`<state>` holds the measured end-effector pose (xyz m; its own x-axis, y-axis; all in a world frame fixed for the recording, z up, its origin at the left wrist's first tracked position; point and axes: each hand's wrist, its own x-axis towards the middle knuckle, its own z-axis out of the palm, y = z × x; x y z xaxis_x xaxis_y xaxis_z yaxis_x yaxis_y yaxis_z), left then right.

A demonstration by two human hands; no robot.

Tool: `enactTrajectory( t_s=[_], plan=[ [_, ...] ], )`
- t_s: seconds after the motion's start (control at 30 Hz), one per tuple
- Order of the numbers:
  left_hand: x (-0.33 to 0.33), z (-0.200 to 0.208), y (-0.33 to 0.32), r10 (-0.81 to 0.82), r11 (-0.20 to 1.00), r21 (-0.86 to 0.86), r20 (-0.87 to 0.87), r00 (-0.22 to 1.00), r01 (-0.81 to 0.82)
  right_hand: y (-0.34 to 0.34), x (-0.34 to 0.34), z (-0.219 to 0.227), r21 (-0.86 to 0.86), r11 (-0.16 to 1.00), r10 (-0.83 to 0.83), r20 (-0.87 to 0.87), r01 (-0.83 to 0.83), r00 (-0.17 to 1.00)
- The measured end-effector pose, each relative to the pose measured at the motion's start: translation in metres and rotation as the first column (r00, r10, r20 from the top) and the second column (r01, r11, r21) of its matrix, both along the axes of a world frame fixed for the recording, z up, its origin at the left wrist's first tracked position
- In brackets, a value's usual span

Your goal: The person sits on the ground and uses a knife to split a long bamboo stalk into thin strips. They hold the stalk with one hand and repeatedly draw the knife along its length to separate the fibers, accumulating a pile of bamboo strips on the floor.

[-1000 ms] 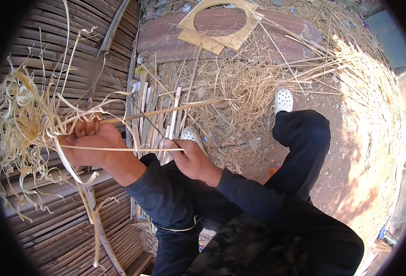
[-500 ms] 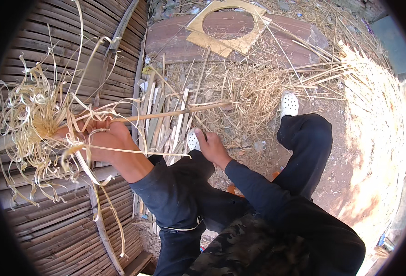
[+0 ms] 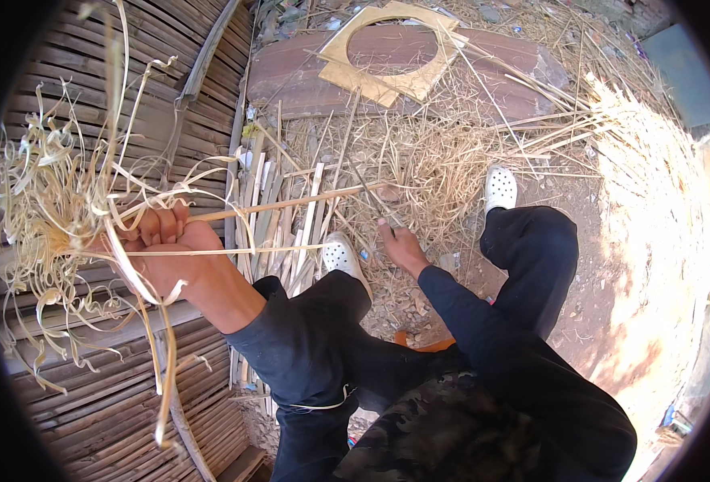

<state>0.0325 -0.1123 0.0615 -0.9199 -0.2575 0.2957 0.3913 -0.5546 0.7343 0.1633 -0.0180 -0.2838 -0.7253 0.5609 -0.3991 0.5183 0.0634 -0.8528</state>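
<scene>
At the left, my left hand is closed around a bamboo strip that reaches across to the right. A large bunch of thin, curly bamboo shavings spreads out around and beyond this fist, and one thin strand runs rightward below the strip. In the middle, my right hand is closed on the dark handle of a knife. The slim knife blade points up and away and crosses the strip near its far end. Whether the edge touches the strip, I cannot tell.
A slatted bamboo wall stands at my left. Split bamboo pieces lie beside it. Loose straw-like shavings cover the ground ahead. Farther off, a board with a round hole rests on a brown slab.
My right hand has moved right and slightly away with the knife, toward the strip's far end. My left hand and the shavings have shifted slightly.
</scene>
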Motion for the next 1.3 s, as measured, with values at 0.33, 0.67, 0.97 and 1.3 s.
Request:
enactTrajectory(
  t_s=[0.33, 0.67, 0.97, 1.3],
  plan=[
    [-0.029, -0.027, -0.017, -0.813, 0.528, -0.022, -0.303, 0.498, 0.849, -0.026, 0.003, 0.141, -0.084, 0.988, 0.073, -0.503, -0.133, 0.861],
    [0.0, -0.058, -0.04, -0.679, 0.73, -0.091, -0.219, 0.701, 0.678, -0.023, 0.004, 0.186, -0.093, 0.977, 0.108, -0.565, -0.193, 0.818],
    [0.132, -0.091, -0.1, -0.344, 0.915, -0.228, -0.015, 0.939, 0.332, -0.009, 0.017, 0.063, -0.161, 0.986, -0.009, -0.262, -0.034, 0.965],
    [0.103, -0.075, -0.085, -0.345, 0.925, -0.202, -0.095, 0.934, 0.321, -0.021, -0.004, 0.099, -0.242, 0.965, -0.007, -0.418, -0.105, 0.908]
  ],
)
